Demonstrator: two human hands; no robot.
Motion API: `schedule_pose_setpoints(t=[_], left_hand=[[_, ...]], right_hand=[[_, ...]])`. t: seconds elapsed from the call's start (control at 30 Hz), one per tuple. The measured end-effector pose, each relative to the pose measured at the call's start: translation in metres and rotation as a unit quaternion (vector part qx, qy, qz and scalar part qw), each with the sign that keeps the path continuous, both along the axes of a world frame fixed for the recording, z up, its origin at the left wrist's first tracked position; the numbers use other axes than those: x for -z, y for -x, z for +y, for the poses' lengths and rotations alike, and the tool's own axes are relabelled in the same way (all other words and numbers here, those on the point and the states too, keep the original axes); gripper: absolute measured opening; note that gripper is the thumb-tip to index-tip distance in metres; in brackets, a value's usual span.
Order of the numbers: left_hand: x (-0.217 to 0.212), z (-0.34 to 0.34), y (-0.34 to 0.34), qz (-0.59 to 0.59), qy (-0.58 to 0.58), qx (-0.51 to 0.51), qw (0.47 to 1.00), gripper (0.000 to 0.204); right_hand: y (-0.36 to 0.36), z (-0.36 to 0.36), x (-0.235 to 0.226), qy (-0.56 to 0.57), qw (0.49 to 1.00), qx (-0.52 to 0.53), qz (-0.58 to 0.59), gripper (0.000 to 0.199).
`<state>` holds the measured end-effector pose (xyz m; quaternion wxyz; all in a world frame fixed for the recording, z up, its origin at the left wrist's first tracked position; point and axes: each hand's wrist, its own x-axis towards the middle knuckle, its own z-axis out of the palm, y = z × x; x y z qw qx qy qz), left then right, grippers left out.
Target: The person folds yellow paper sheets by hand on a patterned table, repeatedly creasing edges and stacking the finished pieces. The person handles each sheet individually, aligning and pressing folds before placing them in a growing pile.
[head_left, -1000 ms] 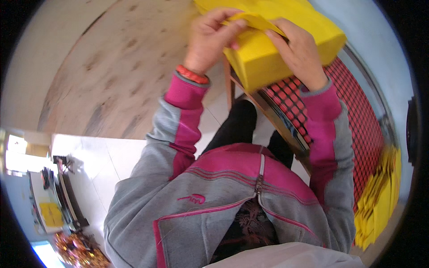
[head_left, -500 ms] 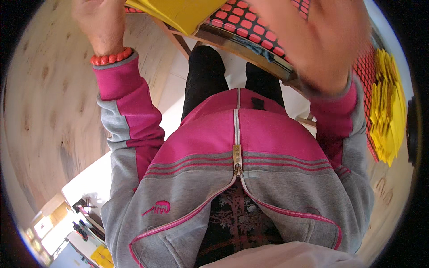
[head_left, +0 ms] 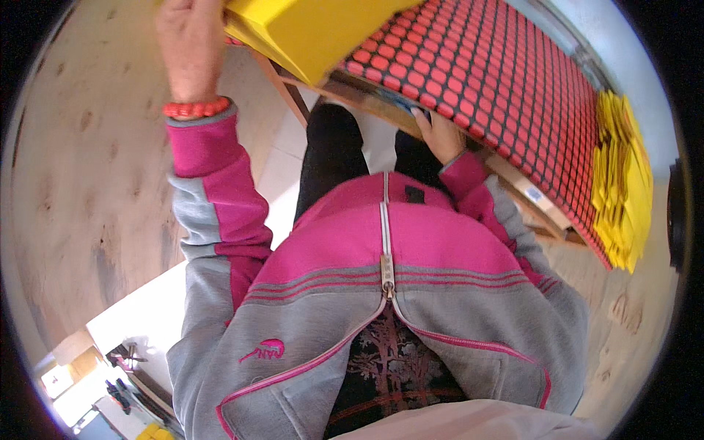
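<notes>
My left hand [head_left: 192, 45] is raised at the upper left of the view, back of the hand toward the camera, with a red bead bracelet [head_left: 196, 108] on the wrist above the pink cuff of my jacket sleeve [head_left: 213, 187]. The left hand meets the left end of the yellow folded box [head_left: 312, 33]. Its fingers are hidden behind the hand and the box edge, so I cannot tell how far they are closed or whether they grip the box.

The yellow folded box sits at the top centre of the view, partly cut off by the upper rim. It lies over the near left corner of the worktop [head_left: 513, 95], which is covered with a red mat patterned with dark-outlined cells.

My right hand [head_left: 438, 136] is at the near edge of the worktop, just below the mat. Its fingers curl around the wooden edge and hold nothing else.

A stack of flat yellow sheets [head_left: 622, 187] lies at the far right end of the worktop, well apart from both hands and from the box.

Below the worktop edge, my dark trousers [head_left: 334, 158] and my grey and pink zipped jacket fill the centre. A wooden floor [head_left: 73, 183] shows at left.
</notes>
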<state>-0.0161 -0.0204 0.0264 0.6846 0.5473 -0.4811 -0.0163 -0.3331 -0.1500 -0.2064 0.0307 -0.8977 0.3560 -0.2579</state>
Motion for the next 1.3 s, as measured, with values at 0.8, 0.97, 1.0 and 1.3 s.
schedule_pose_setpoints(t=[0.8,0.97,1.0,1.3], left_hand=[[-0.01,0.008,0.006,0.014,-0.011,0.071,0.997,0.018],[-0.013,0.012,0.004,-0.004,-0.032,0.091,0.995,0.016],[-0.013,0.012,0.003,-0.012,-0.036,0.092,0.995,0.017],[-0.011,0.016,-0.015,-0.029,-0.086,0.133,0.987,0.022]], right_hand=[[-0.013,-0.034,0.054,0.129,0.991,0.039,-0.025,0.051],[-0.007,-0.01,0.022,0.002,1.0,-0.007,-0.003,0.047],[-0.006,0.0,0.008,-0.03,0.998,-0.005,0.058,0.045],[-0.022,0.068,-0.223,-0.156,0.878,-0.449,-0.054,0.012]])
